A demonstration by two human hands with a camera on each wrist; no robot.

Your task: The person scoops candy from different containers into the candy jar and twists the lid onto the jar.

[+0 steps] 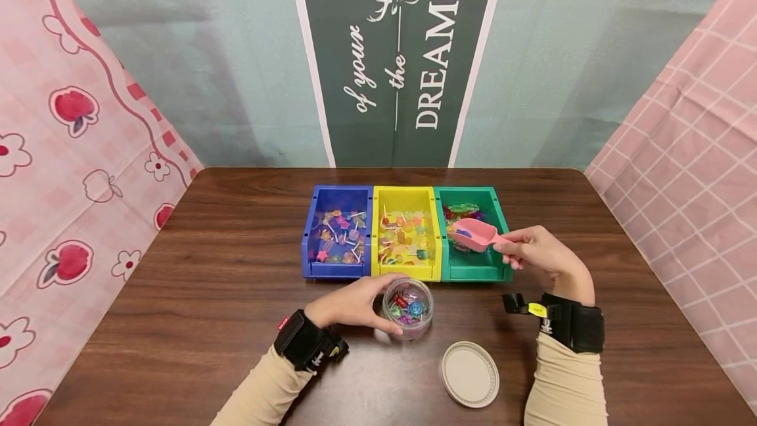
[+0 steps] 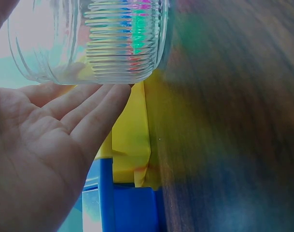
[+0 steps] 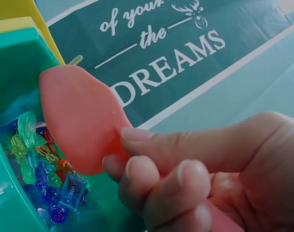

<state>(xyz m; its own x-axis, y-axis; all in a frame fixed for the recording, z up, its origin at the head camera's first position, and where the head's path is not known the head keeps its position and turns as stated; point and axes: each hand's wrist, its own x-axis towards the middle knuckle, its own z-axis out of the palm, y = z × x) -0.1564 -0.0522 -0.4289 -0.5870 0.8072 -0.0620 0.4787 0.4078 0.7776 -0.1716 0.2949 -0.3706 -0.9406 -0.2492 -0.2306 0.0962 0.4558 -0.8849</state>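
My left hand holds a clear ribbed jar between thumb and fingers, in front of the yellow bin. Several colourful candy-like trinkets lie inside the jar. In the left wrist view, fingers reach along the wall of the jar. My right hand pinches the handle of a small pink scoop over the green bin. Blue and yellow pieces show at its front. In the right wrist view, shiny coloured pieces lie in the bin below the scoop.
A round whitish lid lies on the brown table, right of the jar and nearer me. The blue bin stands left of the yellow one; both contain small lollipops and trinkets. A printed curtain hangs behind the table.
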